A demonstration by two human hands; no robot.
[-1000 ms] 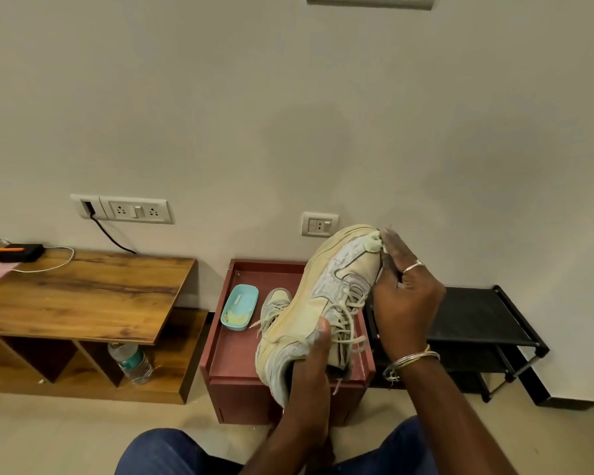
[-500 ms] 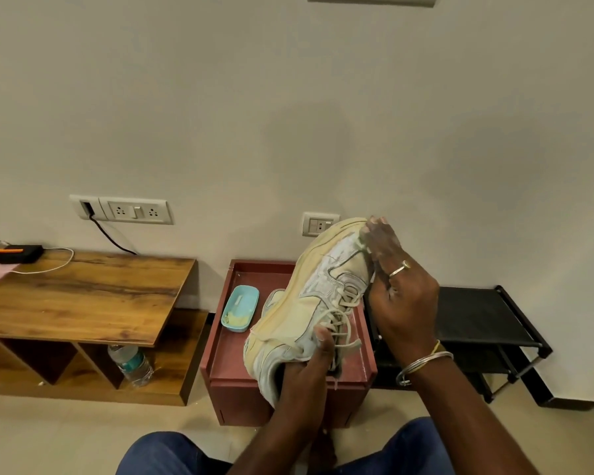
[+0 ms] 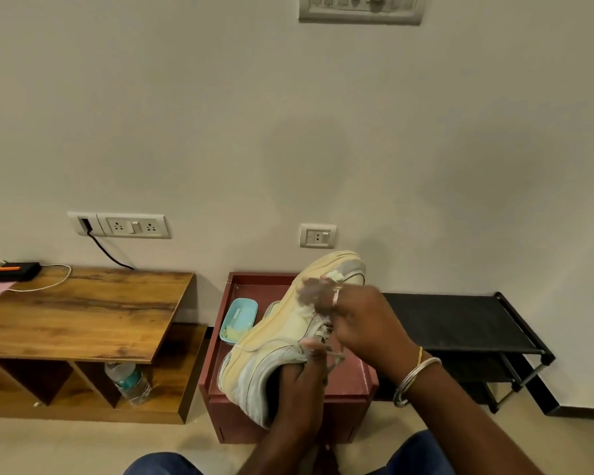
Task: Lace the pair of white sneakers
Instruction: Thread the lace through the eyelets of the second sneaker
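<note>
Sneaker (image 3: 282, 341) above box (image 3: 288, 416), left hand (image 3: 300, 385) at heel, right hand (image 3: 364, 323) at laces (image 3: 325, 330). Dish (image 3: 239, 318) in box top. Table (image 3: 83, 310) left of box, bottle (image 3: 129, 383) beneath; rack (image 3: 460, 320) right.

Two sneakers: near sneaker (image 3: 282, 341), far sneaker (image 3: 271, 308) mostly hidden; two hands, left hand (image 3: 299, 382) and right hand (image 3: 360, 323); one bottle (image 3: 129, 382); one blue dish (image 3: 239, 320); one table (image 3: 83, 310); one red box (image 3: 354, 375); one black rack (image 3: 460, 320); three low socket plates (image 3: 134, 227); one switch panel (image 3: 360, 8) higher up; one ring (image 3: 335, 298); bangles (image 3: 415, 375) too fine to count.
</note>
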